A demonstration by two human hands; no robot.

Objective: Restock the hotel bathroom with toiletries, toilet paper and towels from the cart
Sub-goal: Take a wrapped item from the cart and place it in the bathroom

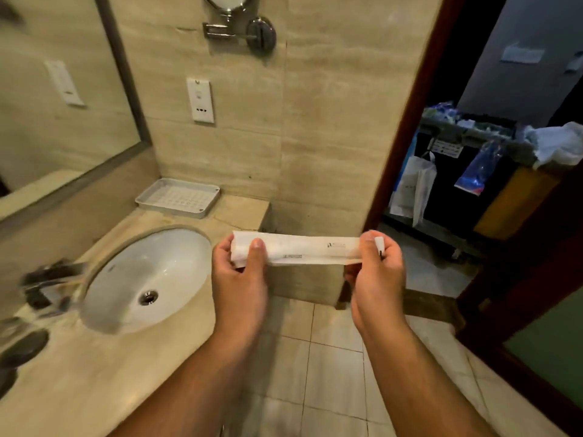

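— Where do we put it?
— The empty tray sits up and left of us. Our left hand pinches one end of the white packet, our right hand the other; it lies crosswise, so the left leads.

Beige marble vanity counter with an inset basin, and tiled floor beside it.

A white oval sink sits sunk into the counter, its metal drain at the bottom. At the counter's far end, against the wall, lies a white perforated plastic tray. A blurred dark faucet stands at the sink's left rim. To the right, pale square floor tiles run toward the doorway, where the housekeeping cart stands.
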